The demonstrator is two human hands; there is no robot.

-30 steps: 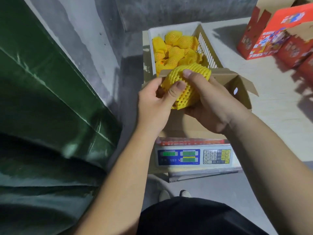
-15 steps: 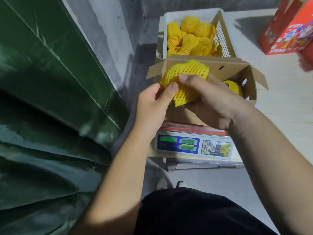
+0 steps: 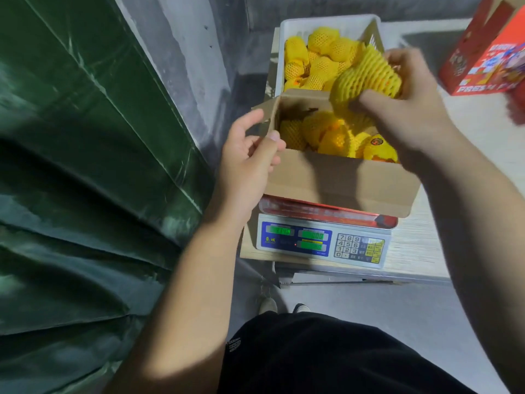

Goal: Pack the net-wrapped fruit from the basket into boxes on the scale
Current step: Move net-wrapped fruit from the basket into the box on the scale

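Two bare arms reach forward from a person in dark clothing (image 3: pixel 326 356), whose shoes (image 3: pixel 268 304) show on the grey floor below. Nearest on the pale table (image 3: pixel 420 251) sits a digital scale (image 3: pixel 322 243) with green lit displays and a keypad; its readings are too blurred to read. On the scale's platform stands an open cardboard box (image 3: pixel 341 180), a red strip showing beneath its base. The left hand (image 3: pixel 247 160) is at the box's near left corner, its grip closed on the left side flap (image 3: pixel 268 115), thumb pressing by the box's corner and fingers curled behind the flap. Inside the box lie several yellow net-wrapped fruits (image 3: pixel 326 132), one at the right bearing a small round sticker. Above the box's far right side, the right hand (image 3: pixel 409 100) has its grip clamped around a net-wrapped fruit (image 3: pixel 366 78), thumb under it and fingers curled over its far end, held in the air over the line where the box meets the basket. Just beyond the box, touching or nearly touching its far wall, is the white basket (image 3: pixel 326 21), holding a heap of more wrapped fruit (image 3: pixel 315 58). To the far right on the table stand red printed cartons (image 3: pixel 483 55). Green sheeting (image 3: pixel 85 166) fills the left side beside a grey wall (image 3: pixel 181 52).
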